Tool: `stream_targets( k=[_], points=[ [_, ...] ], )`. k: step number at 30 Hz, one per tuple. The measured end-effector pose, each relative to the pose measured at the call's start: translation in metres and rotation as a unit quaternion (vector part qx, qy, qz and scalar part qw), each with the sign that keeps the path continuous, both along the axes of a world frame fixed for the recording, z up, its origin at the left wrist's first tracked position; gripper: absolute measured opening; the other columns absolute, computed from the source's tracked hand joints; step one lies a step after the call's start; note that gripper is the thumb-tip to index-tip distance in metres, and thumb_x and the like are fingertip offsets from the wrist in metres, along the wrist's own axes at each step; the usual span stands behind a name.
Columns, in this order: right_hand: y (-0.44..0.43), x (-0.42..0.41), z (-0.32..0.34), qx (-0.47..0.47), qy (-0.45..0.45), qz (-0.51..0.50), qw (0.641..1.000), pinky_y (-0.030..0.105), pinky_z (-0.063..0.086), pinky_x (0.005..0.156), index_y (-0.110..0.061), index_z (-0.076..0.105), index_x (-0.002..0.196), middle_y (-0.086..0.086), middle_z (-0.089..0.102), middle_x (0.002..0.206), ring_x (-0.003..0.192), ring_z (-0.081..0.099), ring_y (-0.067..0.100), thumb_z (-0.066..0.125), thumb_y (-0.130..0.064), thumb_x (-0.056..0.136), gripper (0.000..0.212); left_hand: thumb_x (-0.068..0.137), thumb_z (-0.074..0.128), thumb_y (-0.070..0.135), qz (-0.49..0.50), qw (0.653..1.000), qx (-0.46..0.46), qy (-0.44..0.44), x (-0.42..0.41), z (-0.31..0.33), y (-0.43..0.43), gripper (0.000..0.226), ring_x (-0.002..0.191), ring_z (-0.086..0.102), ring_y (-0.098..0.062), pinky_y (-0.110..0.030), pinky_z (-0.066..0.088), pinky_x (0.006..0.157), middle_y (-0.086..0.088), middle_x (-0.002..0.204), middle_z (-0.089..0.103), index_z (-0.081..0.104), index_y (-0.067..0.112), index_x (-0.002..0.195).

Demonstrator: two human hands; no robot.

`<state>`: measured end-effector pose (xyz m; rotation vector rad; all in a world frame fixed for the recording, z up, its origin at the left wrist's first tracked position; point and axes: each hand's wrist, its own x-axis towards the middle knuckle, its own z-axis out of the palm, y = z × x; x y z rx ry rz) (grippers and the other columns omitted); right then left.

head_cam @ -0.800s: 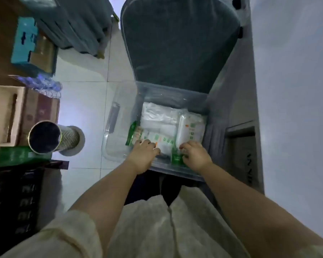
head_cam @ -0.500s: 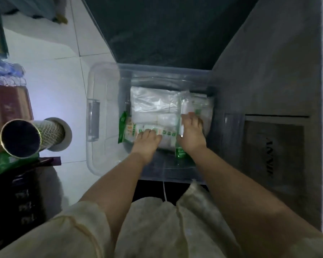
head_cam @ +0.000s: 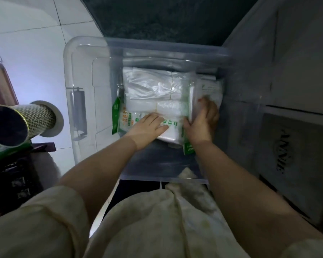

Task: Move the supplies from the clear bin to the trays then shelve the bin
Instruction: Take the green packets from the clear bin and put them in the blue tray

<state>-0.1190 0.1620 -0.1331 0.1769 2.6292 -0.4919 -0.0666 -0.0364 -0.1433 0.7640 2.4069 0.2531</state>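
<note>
A clear bin [head_cam: 69, 71] stands in front of me with its handle side to the left. Inside lie a stack of clear plastic bags [head_cam: 149, 84], a green-and-white printed packet [head_cam: 123, 120] and a white packet with green print [head_cam: 209, 88] standing against the right wall. My left hand [head_cam: 147, 129] rests flat on the printed packet, fingers straight. My right hand [head_cam: 201, 121] curls round the upright white packet, thumb on its left face. No trays are in view.
A shiny metal tube [head_cam: 11, 125] juts out on the left above a dark crate [head_cam: 13, 179]. A dark cushioned seat [head_cam: 157, 19] lies behind the bin. A grey box with lettering [head_cam: 296, 155] stands on the right. White floor tiles [head_cam: 26, 62] show at left.
The view has closed in on the bin. My right hand has slid deeper along the right-hand packet and wrapped round it. My left hand has flattened onto the printed packet.
</note>
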Motion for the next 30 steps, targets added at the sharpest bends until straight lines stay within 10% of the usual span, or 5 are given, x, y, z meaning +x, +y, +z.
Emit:
stream_targets(
  k=[7,17,30],
  points=[
    [0.005,-0.018,0.064,0.021,-0.078,0.138,0.987,0.040,0.049,0.083,-0.013,0.030,0.140,0.015,0.043,0.135,0.113,0.048,0.034,0.053,0.000,0.087,0.060,0.085,0.058,0.003,0.143,0.986,0.075,-0.048,-0.013,0.088,-0.007,0.032,0.108,0.049,-0.036,-0.045,0.044,0.086,-0.022,0.118,0.054,0.057,-0.001,0.117],
    [0.032,-0.031,0.177,-0.065,0.071,0.236,0.967,0.032,0.034,0.063,-0.015,0.055,0.116,0.014,0.063,0.105,0.093,0.056,0.036,0.052,0.014,0.071,0.054,0.081,0.066,0.006,0.269,0.955,0.071,0.106,-0.004,0.190,-0.011,0.025,0.091,0.057,-0.033,-0.037,0.045,0.072,-0.011,0.099,0.062,0.065,0.008,0.106],
    [0.015,0.061,0.266,0.034,0.177,-0.023,0.983,0.045,0.046,0.060,-0.012,0.061,0.117,0.016,0.055,0.108,0.086,0.054,0.039,0.052,0.001,0.085,0.035,0.084,0.067,0.018,0.035,0.977,0.124,0.172,-0.028,0.225,-0.033,0.025,0.090,0.058,-0.030,-0.040,0.050,0.071,-0.006,0.099,0.066,0.067,0.014,0.108]
  ],
)
